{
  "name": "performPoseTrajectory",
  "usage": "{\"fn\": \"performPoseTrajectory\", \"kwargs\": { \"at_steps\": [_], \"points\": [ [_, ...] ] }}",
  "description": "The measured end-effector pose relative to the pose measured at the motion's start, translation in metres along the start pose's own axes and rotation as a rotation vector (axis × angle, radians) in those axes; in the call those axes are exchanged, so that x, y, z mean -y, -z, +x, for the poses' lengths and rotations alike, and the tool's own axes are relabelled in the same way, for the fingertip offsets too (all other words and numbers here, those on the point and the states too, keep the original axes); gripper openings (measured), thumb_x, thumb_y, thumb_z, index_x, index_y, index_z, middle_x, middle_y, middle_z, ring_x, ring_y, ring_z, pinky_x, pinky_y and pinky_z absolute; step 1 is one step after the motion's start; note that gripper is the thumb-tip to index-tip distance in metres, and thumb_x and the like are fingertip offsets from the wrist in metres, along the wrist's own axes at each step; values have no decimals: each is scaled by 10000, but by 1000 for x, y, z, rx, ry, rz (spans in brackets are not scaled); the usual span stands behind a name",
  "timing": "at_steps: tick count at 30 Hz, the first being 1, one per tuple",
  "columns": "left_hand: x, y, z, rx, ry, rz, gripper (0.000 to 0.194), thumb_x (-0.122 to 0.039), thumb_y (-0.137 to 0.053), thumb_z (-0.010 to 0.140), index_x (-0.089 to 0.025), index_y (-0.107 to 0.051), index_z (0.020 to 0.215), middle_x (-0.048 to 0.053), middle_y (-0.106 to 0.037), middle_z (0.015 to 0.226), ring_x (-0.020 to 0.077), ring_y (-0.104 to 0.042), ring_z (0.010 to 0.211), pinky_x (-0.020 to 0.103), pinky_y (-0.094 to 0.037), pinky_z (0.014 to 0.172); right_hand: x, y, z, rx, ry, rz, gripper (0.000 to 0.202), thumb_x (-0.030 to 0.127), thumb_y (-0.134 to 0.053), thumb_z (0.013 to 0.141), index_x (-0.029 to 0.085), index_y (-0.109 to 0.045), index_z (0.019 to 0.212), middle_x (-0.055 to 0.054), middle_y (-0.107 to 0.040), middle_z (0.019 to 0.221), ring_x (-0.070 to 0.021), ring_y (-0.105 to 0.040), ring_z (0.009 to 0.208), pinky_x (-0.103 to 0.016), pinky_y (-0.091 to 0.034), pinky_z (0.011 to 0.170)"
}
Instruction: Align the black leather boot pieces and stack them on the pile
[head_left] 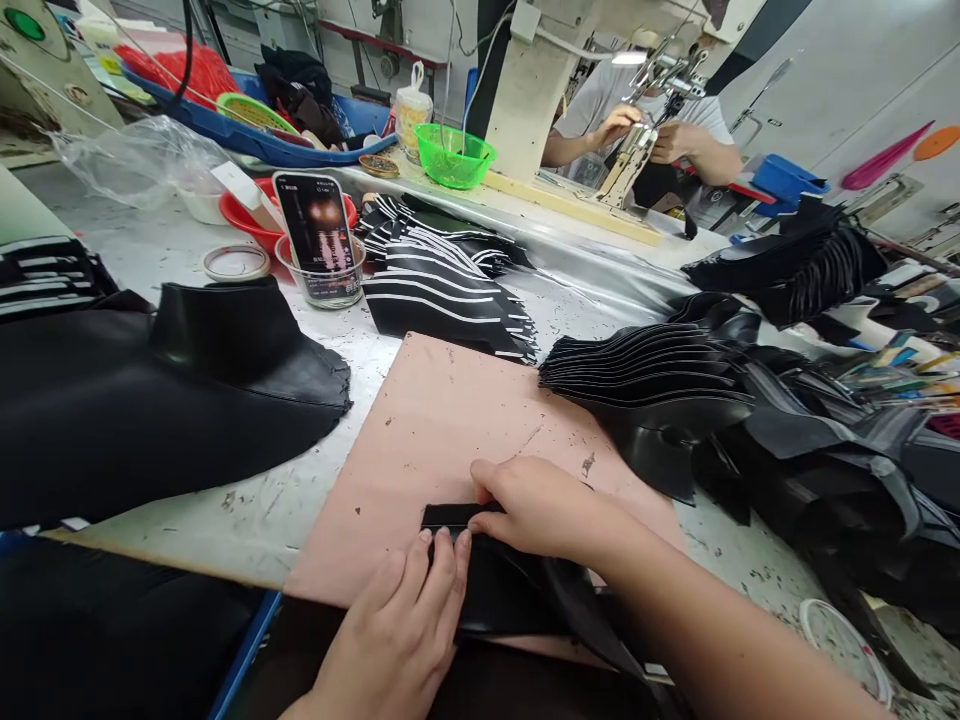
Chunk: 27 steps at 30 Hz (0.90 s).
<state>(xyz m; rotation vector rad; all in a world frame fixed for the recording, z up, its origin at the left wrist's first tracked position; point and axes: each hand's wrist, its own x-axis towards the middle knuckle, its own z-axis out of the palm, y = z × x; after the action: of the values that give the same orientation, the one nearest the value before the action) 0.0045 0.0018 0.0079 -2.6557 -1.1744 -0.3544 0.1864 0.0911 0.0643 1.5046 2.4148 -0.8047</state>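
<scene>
A black leather-like piece (506, 595) lies on a pink board (457, 420) at the front of the table, with a narrow folded or layered strip (446, 515) along its far edge. My left hand (409, 605) rests on its near-left part, fingers stretched out and fingertips touching the strip's lower edge. From the right, my right hand (544, 505) pinches the strip between thumb and curled fingers. What lies under the right fingers is hidden. The piece's right part bends in loose folds below my right forearm.
Stacked black pieces (645, 375) overlap the board's right corner; striped pieces (442, 290) lie behind. A large black piece (180, 400) covers the left. A phone (319, 230) leans in a clear bowl (337, 290). Beyond, a person's hands (664, 140) work at a sewing machine (630, 165).
</scene>
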Motion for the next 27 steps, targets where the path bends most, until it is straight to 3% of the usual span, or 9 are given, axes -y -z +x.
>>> {"fn": "performPoseTrajectory", "kwargs": {
  "at_steps": [3, 5, 8, 11, 13, 16, 18, 21, 27],
  "points": [
    [-1, 0, 4, 26, -1, 0, 419, -358, -565, 779, -183, -610, 1157, 56, -647, 1174, 220, -554, 1005, 344, -347, 832, -27, 5, -17, -6, -84, 125, 281, 452, -621, 751, 195, -525, 690, -2, -574, 647, -163, -509, 610, -256, -321, 536],
    [0, 2, 7, 62, -10, -16, 521, -454, -659, 705, -205, -608, 1160, 49, -622, 1226, 232, -556, 966, 350, -363, 794, -53, 4, -32, 41, -85, 481, 362, 538, -628, 706, 193, -526, 663, 8, -539, 619, -153, -489, 592, -253, -345, 545],
    [2, 3, 11, 94, 16, -62, 653, -557, -730, 598, -238, -610, 1155, 28, -623, 1234, 233, -561, 905, 355, -370, 752, -85, -11, -57, -5, -54, 1008, 582, 750, -510, 646, 188, -569, 784, -36, -573, 716, -200, -545, 699, -297, -415, 631],
    [3, 3, 12, 70, 63, -109, 697, -629, -725, 553, -275, -617, 1144, -3, -651, 1192, 227, -560, 871, 360, -357, 754, -96, -31, -78, -97, -80, 1144, 783, 875, -294, 617, 187, -551, 889, -71, -583, 758, -238, -585, 741, -350, -445, 660],
    [3, 3, 13, 82, 76, -116, 706, -673, -682, 572, -296, -605, 1164, 3, -646, 1199, 232, -554, 883, 368, -347, 768, -94, -40, -85, -8, -112, 1166, 760, 846, -433, 576, 182, -549, 928, -47, -576, 698, -223, -591, 642, -330, -450, 580],
    [2, 3, 13, 123, 74, -101, 704, -695, -641, 603, -317, -583, 1194, 21, -625, 1226, 239, -547, 906, 378, -341, 780, -84, -42, -84, 51, -152, 1160, 681, 550, -750, 532, 201, -530, 1074, -12, -604, 742, -201, -600, 662, -292, -462, 570],
    [1, 4, 13, 116, 72, -89, 706, -685, -659, 592, -319, -585, 1191, 23, -623, 1229, 243, -546, 910, 384, -345, 785, -78, -40, -78, -133, -215, 1214, 705, 432, -762, 590, 229, -460, 1194, 6, -606, 777, -186, -602, 697, -289, -473, 608],
    [-1, 4, 14, 89, 66, -79, 736, -653, -722, 533, -310, -601, 1173, 10, -629, 1223, 247, -550, 907, 389, -360, 783, -73, -37, -69, -358, -330, 1357, 670, 420, -706, 665, 232, -403, 1232, 35, -585, 729, -155, -595, 636, -274, -468, 601],
    [-4, 2, 13, 100, 82, -93, 801, -607, -776, 485, -302, -583, 1199, 14, -624, 1234, 270, -561, 922, 410, -382, 798, -69, -33, -73, -162, -147, 1330, 762, 306, -715, 696, 256, -308, 1339, -33, -637, 973, -203, -616, 884, -353, -477, 801]
  ]
}}
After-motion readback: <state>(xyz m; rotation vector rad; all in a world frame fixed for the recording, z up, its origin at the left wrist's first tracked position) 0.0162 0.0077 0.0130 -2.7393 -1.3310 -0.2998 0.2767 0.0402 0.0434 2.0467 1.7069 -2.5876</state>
